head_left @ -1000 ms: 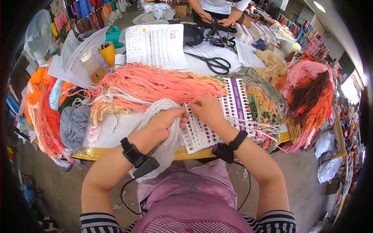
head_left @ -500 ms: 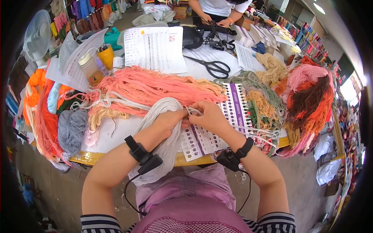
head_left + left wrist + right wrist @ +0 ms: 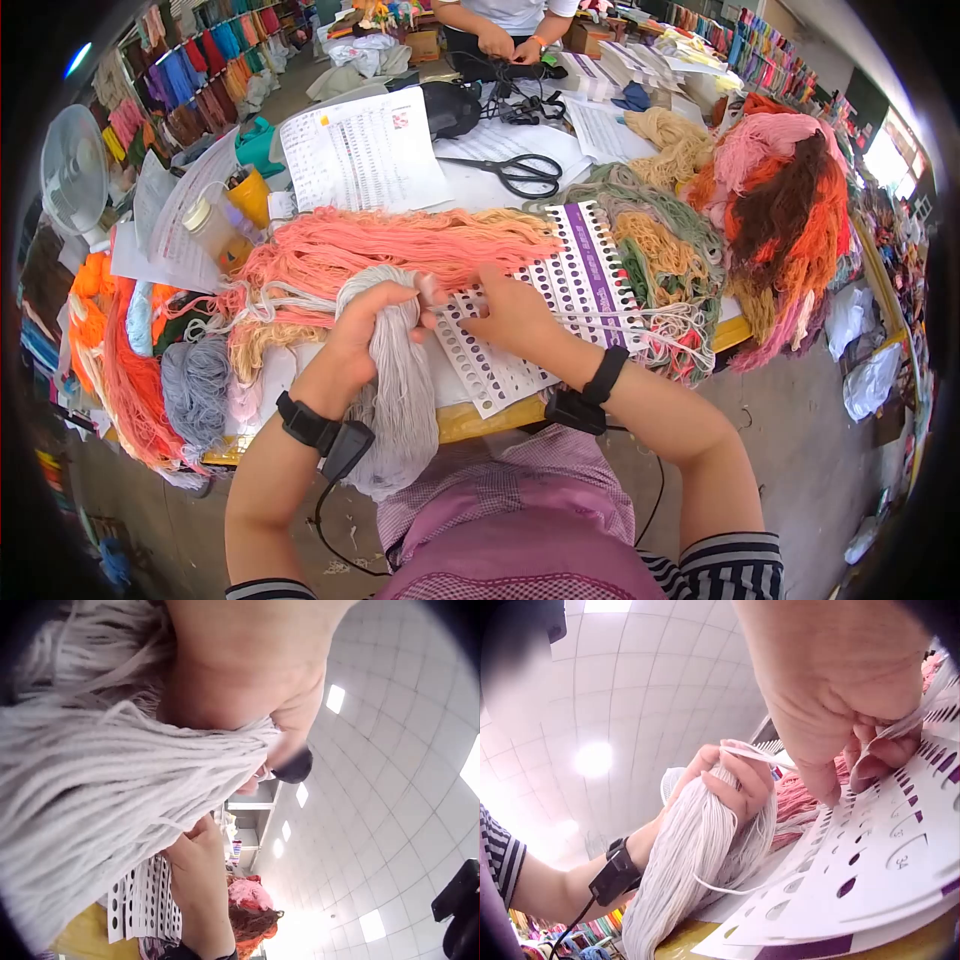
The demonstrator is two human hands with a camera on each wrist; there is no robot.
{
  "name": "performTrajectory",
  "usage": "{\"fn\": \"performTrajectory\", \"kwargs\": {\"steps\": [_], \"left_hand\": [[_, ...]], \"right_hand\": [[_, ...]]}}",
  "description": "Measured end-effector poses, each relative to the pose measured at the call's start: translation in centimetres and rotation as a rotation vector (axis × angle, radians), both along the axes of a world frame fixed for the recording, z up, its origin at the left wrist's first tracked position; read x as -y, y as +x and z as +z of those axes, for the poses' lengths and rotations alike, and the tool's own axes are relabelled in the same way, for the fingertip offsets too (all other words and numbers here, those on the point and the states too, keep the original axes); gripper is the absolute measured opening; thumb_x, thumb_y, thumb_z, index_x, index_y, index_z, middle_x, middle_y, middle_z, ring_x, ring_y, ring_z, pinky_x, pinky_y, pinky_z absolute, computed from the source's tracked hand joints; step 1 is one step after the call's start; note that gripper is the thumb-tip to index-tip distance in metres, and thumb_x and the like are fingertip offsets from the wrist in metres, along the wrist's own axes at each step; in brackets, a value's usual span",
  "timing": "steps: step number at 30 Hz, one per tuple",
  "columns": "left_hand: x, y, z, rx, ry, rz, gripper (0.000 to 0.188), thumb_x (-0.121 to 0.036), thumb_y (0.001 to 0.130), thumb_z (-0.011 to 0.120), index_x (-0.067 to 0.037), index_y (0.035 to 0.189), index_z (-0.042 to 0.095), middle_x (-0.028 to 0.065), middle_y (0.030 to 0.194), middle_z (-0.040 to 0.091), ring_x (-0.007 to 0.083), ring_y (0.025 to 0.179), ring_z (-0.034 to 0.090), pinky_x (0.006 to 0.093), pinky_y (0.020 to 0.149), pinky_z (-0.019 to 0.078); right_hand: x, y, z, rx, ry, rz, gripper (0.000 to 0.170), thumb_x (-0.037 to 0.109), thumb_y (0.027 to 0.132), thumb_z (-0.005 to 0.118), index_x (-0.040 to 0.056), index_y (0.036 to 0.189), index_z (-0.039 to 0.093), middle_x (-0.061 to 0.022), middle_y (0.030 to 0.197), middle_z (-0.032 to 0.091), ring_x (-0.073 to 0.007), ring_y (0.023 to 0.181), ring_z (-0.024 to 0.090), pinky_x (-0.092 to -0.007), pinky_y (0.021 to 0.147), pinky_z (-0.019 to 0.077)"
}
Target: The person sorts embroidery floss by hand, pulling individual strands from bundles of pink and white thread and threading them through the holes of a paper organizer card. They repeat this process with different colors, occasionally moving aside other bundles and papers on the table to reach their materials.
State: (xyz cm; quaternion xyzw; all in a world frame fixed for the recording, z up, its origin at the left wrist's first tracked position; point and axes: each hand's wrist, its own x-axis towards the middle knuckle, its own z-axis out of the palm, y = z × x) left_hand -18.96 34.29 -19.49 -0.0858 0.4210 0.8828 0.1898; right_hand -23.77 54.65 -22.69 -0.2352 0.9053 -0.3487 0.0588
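My left hand (image 3: 375, 325) grips a pale grey skein (image 3: 395, 410), which hangs over the table's front edge. In the right wrist view, a thin strand (image 3: 757, 755) stretches from the left hand (image 3: 739, 784) toward my right hand (image 3: 847, 682). The right hand's curled fingers pinch pale yarn (image 3: 907, 724) just above white hole-punched cards (image 3: 877, 855). Those overlapping cards (image 3: 480, 375) lie partly under the right hand (image 3: 515, 320) in the head view, with pale strands (image 3: 600, 320) across them, right of that hand. The skein (image 3: 97, 795) fills much of the left wrist view.
Coral yarn (image 3: 400, 240) lies behind the hands. Scissors (image 3: 525, 176), printed sheets (image 3: 365, 150) and a yellow cup (image 3: 250, 198) are farther back. Red and brown yarn (image 3: 790, 200) is piled at the right, grey yarn (image 3: 195, 390) at the left. Another person (image 3: 505, 30) works across the table.
The hands have separated, the left one moving left with the skein. Strands that looped at the right fingertips are now drawn out between the hands. The head view has shifted.
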Motion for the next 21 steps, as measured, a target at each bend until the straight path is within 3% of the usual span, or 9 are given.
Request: {"fn": "performTrajectory", "kwargs": {"steps": [2,4,6,9,10,12,14,19,21], "left_hand": [[-0.7,-0.8,-0.7,-0.013,-0.18,-0.07,0.02,-0.019,0.083,0.065,-0.002,0.093,0.064,0.0111,0.088,0.067,0.0164,0.068,0.061,0.0273,0.061,0.05],[-1.8,-1.5,-1.5,-0.022,-0.358,-0.133,0.021,-0.022,0.084,0.065,-0.001,0.09,0.066,0.011,0.088,0.067,0.0158,0.069,0.061,0.0274,0.061,0.0493],[-3.0,-2.0,-2.0,-0.017,-0.788,-0.348,0.027,-0.026,0.083,0.069,0.0,0.088,0.068,0.0105,0.09,0.068,0.014,0.076,0.061,0.0272,0.066,0.0486],[-1.7,-1.6,-1.4,-0.271,-1.006,-0.247,0.027,-0.029,0.083,0.071,-0.006,0.096,0.072,0.0055,0.084,0.067,0.0133,0.073,0.06,0.0268,0.065,0.0482],[-0.1,-1.5,-1.7,-0.345,-0.943,-0.172,0.031,-0.03,0.08,0.075,-0.003,0.096,0.071,0.0049,0.083,0.066,0.0137,0.074,0.061,0.028,0.069,0.0487],[2.9,-0.1,0.0,-0.01,-0.91,0.024,0.032,-0.031,0.081,0.075,-0.003,0.096,0.07,0.0052,0.083,0.066,0.0142,0.071,0.061,0.0285,0.065,0.0493],[7.4,1.5,1.0,0.079,-0.749,0.242,0.027,-0.031,0.082,0.074,-0.006,0.091,0.067,0.0033,0.075,0.063,0.0122,0.06,0.057,0.0265,0.053,0.0467],[23.2,3.9,2.4,0.071,-0.451,0.278,0.021,-0.03,0.088,0.068,-0.012,0.081,0.059,-0.0003,0.063,0.056,0.0095,0.046,0.05,0.0229,0.039,0.0392],[26.8,4.3,2.9,-0.002,-0.326,0.515,0.018,-0.028,0.089,0.066,-0.011,0.088,0.061,-0.0009,0.064,0.055,0.01,0.048,0.05,0.0225,0.04,0.0384]], "right_hand": [[-0.1,0.3,-0.2,0.001,0.015,-0.018,0.064,0.018,0.07,0.075,-0.0008,0.121,0.042,-0.0234,0.096,0.063,-0.0381,0.091,0.063,-0.0434,0.076,0.0511],[0.1,0.3,-1.3,-0.243,-0.147,-0.013,0.073,0.016,0.068,0.077,-0.0009,0.124,0.033,-0.0271,0.101,0.059,-0.0424,0.091,0.062,-0.0455,0.076,0.0511],[0.2,0.3,-1.2,-0.228,-0.109,-0.021,0.073,0.016,0.068,0.078,-0.0008,0.123,0.033,-0.028,0.102,0.058,-0.0432,0.092,0.061,-0.0459,0.075,0.0509],[0.1,0.0,-1.0,-0.197,-0.106,-0.014,0.067,0.018,0.066,0.078,-0.0021,0.115,0.037,-0.0275,0.1,0.058,-0.0424,0.091,0.061,-0.0457,0.074,0.0505],[0.0,-0.3,-0.9,-0.126,-0.04,0.008,0.063,0.02,0.066,0.077,-0.0033,0.112,0.04,-0.0268,0.098,0.059,-0.0411,0.09,0.061,-0.0448,0.074,0.0504],[-0.4,-0.7,-0.9,-0.049,0.022,0.022,0.059,0.022,0.067,0.075,-0.0045,0.108,0.043,-0.0261,0.096,0.059,-0.0398,0.089,0.062,-0.0439,0.074,0.0504],[-0.2,-0.8,-1.0,-0.058,0.076,0.004,0.049,0.026,0.068,0.072,0.0005,0.104,0.049,-0.0169,0.093,0.061,-0.0317,0.086,0.061,-0.0399,0.075,0.0486],[0.1,-0.8,-0.8,-0.024,0.124,-0.015,0.046,0.027,0.071,0.071,0.0008,0.102,0.049,-0.0163,0.093,0.061,-0.0316,0.089,0.061,-0.0407,0.076,0.0484],[0.2,-0.6,-0.6,-0.01,0.119,-0.012,0.045,0.026,0.071,0.07,0.0008,0.101,0.049,-0.0164,0.093,0.061,-0.0317,0.089,0.061,-0.0409,0.076,0.0485]]}}
